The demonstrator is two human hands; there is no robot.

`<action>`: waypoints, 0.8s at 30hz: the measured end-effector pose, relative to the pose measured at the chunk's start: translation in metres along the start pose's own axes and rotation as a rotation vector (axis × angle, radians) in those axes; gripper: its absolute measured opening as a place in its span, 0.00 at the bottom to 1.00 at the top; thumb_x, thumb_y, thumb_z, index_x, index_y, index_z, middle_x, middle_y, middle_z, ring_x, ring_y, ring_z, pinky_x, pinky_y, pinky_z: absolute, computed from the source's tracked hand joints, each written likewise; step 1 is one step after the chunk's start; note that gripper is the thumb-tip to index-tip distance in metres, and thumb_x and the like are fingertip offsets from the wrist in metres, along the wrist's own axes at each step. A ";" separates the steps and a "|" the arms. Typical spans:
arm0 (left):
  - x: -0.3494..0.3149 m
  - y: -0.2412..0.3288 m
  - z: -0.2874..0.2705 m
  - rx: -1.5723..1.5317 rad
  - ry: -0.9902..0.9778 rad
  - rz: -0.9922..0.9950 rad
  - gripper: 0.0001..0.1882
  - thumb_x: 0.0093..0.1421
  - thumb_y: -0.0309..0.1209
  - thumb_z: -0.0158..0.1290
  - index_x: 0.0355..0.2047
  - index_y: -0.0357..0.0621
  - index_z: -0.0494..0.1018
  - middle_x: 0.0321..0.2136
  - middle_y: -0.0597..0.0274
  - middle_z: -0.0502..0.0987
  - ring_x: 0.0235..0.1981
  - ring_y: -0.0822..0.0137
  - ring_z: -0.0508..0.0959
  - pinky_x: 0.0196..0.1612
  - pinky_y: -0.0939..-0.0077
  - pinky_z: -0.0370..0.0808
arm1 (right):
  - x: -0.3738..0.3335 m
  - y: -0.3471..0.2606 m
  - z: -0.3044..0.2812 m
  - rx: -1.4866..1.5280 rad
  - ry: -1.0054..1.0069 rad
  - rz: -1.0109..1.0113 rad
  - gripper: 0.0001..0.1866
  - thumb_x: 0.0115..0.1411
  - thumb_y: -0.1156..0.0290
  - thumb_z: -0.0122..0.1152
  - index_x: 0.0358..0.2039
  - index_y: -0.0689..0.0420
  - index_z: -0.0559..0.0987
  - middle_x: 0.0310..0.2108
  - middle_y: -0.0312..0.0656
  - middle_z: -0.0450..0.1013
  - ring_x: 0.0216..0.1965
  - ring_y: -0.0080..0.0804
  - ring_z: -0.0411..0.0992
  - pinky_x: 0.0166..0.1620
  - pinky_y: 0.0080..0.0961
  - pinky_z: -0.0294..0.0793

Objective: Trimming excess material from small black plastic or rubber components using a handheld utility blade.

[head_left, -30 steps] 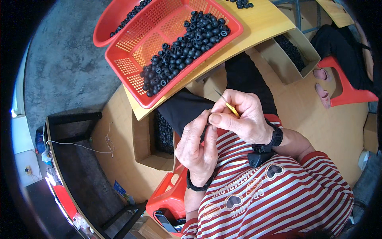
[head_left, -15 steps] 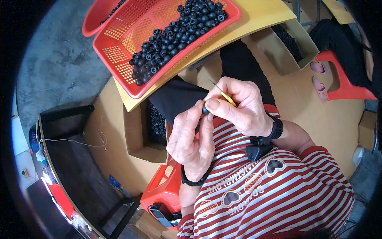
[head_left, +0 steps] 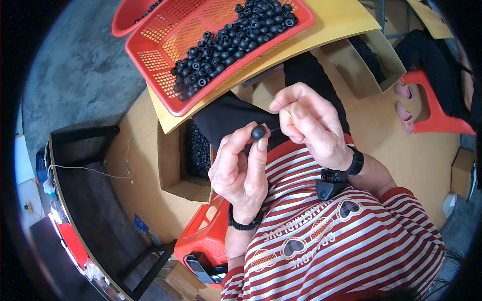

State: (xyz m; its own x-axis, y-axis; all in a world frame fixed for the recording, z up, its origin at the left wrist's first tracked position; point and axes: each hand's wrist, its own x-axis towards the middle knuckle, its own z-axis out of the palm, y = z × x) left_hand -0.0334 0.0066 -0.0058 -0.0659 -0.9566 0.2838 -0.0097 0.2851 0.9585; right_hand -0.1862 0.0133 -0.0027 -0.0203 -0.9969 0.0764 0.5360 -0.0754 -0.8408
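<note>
Between the thumb and fingertips of my left hand [head_left: 240, 168] is a small round black rubber-like piece [head_left: 258, 132], its smooth domed side showing. My right hand [head_left: 316, 128] is closed just to the right of it, apart from the piece. A bit of a slim yellow-handled tool [head_left: 288, 114] pokes out between its thumb and fingers; the rest is hidden in the grip. Beyond my hands, a red plastic basket [head_left: 182, 106] holds a heap of similar black pieces [head_left: 226, 50], some with a hole showing.
The basket stands on a yellow tabletop [head_left: 346, 20], beside another red container [head_left: 123, 20]. Below are cardboard boxes of black pieces, one left [head_left: 168, 165] and one right [head_left: 351, 70]. A red stool [head_left: 201, 236] is at my left; another person's dark-clothed leg [head_left: 427, 65] is at far right.
My hands have parted: the right one has drawn away, its yellow-handled tool now mostly covered. The left still holds the black piece, now more exposed. The whole view has shifted slightly.
</note>
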 end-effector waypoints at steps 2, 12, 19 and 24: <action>0.001 -0.001 -0.002 0.014 0.008 0.017 0.13 0.53 0.15 0.58 0.40 0.31 0.75 0.32 0.54 0.80 0.33 0.67 0.79 0.39 0.79 0.75 | -0.003 0.000 -0.001 -0.138 0.006 -0.052 0.06 0.66 0.72 0.53 0.40 0.60 0.72 0.22 0.27 0.66 0.24 0.08 0.59 0.26 0.11 0.58; 0.004 -0.003 -0.008 0.017 0.058 0.063 0.12 0.54 0.15 0.57 0.40 0.32 0.75 0.33 0.53 0.79 0.33 0.67 0.79 0.39 0.79 0.75 | -0.008 -0.003 -0.003 -0.622 0.000 -0.293 0.04 0.57 0.75 0.63 0.32 0.61 0.78 0.22 0.38 0.73 0.22 0.19 0.70 0.25 0.16 0.66; 0.006 -0.003 -0.009 0.076 0.078 0.110 0.12 0.54 0.16 0.57 0.40 0.33 0.75 0.32 0.52 0.79 0.32 0.66 0.79 0.38 0.78 0.75 | -0.009 -0.008 -0.002 -0.656 -0.106 -0.345 0.07 0.53 0.79 0.65 0.34 0.64 0.78 0.25 0.42 0.76 0.24 0.24 0.75 0.27 0.18 0.69; 0.007 -0.006 -0.010 0.152 0.060 0.186 0.13 0.53 0.15 0.56 0.40 0.32 0.75 0.32 0.51 0.79 0.31 0.65 0.79 0.37 0.77 0.75 | -0.006 -0.008 -0.001 -0.689 -0.121 -0.361 0.07 0.53 0.79 0.65 0.33 0.64 0.78 0.23 0.42 0.76 0.22 0.25 0.75 0.26 0.18 0.69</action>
State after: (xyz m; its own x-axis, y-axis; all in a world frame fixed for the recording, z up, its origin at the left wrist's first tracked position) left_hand -0.0239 -0.0025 -0.0088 -0.0215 -0.8876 0.4602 -0.1537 0.4578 0.8757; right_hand -0.1914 0.0200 0.0025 0.0201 -0.9013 0.4326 -0.1312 -0.4314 -0.8926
